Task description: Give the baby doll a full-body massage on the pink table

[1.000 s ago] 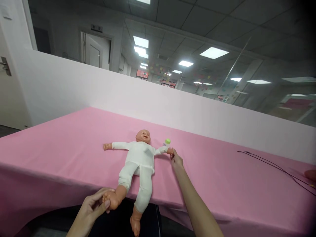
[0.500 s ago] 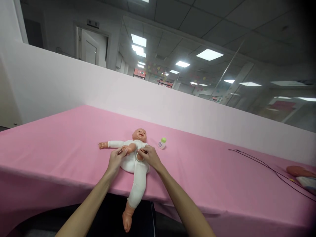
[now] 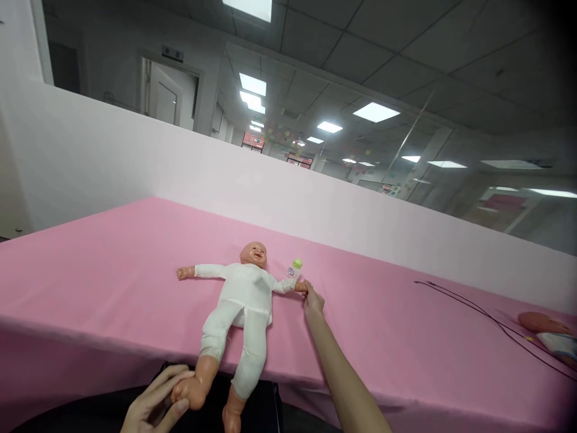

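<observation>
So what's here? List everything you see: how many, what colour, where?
Table: one, pink-covered, foreground
Doll: one, white-bodied, face up, mid-table
Bottle: one, clear, green-capped, by the doll's arm
Cords: two strands, black, right side
Doll-like figure: one, orange-brown and white, right edge
Wall: one, white, behind table
Glass: count unclear, transparent, above wall
Door: one, white, beyond glass
Ceiling lights: several, white, top
Clothing: count unclear, dark, below table
Left hand: one, bare, holding the doll's foot
Right hand: one, bare, holding the doll's hand

Left grip [image 3: 153, 394] holds doll's foot [image 3: 192, 392], right grip [image 3: 314, 300] its hand [image 3: 300, 287].
</observation>
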Demonstrator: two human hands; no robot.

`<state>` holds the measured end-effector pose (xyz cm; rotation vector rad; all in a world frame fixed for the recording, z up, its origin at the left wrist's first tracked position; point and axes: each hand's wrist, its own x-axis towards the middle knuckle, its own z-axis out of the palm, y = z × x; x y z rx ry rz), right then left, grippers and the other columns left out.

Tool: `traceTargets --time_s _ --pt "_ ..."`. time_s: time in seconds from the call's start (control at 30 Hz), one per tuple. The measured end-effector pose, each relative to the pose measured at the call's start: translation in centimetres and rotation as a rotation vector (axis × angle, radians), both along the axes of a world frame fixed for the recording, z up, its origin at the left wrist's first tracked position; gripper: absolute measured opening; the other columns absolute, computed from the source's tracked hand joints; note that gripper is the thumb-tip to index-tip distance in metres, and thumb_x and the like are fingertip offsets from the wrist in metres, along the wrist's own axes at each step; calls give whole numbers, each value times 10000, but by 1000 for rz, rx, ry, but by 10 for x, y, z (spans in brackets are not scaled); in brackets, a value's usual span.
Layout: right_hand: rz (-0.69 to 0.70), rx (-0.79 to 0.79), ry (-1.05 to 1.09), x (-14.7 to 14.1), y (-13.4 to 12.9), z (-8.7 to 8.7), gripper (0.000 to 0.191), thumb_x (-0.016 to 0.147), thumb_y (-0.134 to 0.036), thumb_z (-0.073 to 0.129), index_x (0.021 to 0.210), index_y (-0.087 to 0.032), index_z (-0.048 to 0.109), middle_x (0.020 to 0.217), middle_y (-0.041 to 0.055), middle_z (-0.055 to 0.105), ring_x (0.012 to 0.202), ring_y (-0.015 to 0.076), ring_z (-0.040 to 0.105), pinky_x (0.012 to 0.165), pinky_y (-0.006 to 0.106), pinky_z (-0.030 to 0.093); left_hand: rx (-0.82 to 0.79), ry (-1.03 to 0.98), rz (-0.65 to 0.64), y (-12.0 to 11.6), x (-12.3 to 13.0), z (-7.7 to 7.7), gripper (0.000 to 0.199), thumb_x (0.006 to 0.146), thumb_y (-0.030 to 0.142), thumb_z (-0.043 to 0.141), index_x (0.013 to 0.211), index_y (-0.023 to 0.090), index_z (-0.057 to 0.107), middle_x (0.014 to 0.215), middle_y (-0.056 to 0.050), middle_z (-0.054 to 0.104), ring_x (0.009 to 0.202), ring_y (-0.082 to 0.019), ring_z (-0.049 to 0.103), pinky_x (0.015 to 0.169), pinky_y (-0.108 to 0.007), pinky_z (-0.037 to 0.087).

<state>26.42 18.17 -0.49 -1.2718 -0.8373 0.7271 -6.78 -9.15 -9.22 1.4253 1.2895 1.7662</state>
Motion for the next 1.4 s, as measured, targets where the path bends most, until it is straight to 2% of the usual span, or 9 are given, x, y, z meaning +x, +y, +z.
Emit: traceTargets --time_s 0.23,0.4,0.6,0.73,0.87,1.0,1.13,1.27,1.4 --pt "383 219 -400 -56 -33 40 412 790 -593 748 741 -185 762 614 11 593 539 143 466 522 288 395 35 -189 20 101 32 76 376 837 508 736 995 170 786 1056 -103 768 1011 -286 705 903 -362 562" --pt "616 332 -808 -93 -61 26 412 892 -544 665 657 -214 738 699 33 618 688 186 555 640 301 430 -31 -360 -127 163 47 88 434 760 540 791 887 125 778 956 -127 779 924 -281 703 880 -381 538" --pt "339 160 -399 -46 -19 35 405 810 -569 723 723 -175 759 568 -3 575 531 145 467 533 293 389 -65 -300 -99 94 19 74 424 842 526 744 1041 153 779 1063 -102 774 1042 -299 696 910 -348 546" --pt "-7 -21 -42 -6 2 7 383 662 -531 811 610 -181 665 530 -15 573 496 130 459 499 286 399 -134 -233 -93 25 1 35 402 814 524 766 1019 180 800 1087 -94 774 1033 -302 716 892 -310 577" --pt "-68 -84 11 3 2 -18 440 604 -566 817 552 -201 577 455 -43 493 436 115 396 424 272 319 -189 -193 -111 -4 4 6 394 798 533 769 988 193 826 1096 -104 775 1026 -318 729 870 -324 608" --pt "6 25 13 -11 -6 10 444 624 -586 824 632 -180 643 563 -27 560 521 112 433 502 264 397 -121 -149 -109 17 8 30 351 836 495 748 1009 195 813 1084 -100 769 1008 -297 726 870 -325 598" --pt "297 172 -264 -49 -32 44 440 760 -595 769 718 -158 733 574 -17 550 543 125 444 531 272 389 8 -129 -50 81 15 70 352 846 479 741 1026 180 785 1103 -102 755 1062 -287 691 907 -334 558" --pt "551 238 -582 -92 -62 32 393 841 -547 717 688 -185 742 667 11 615 621 158 546 597 283 425 13 -251 -80 148 33 80 416 816 534 742 943 139 767 964 -105 772 936 -271 706 861 -356 552" --pt "530 251 -613 -94 -58 22 391 848 -548 702 711 -186 758 712 28 643 659 169 566 629 291 442 12 -280 -104 157 41 74 431 826 537 737 969 131 759 993 -111 773 967 -275 705 897 -367 545"
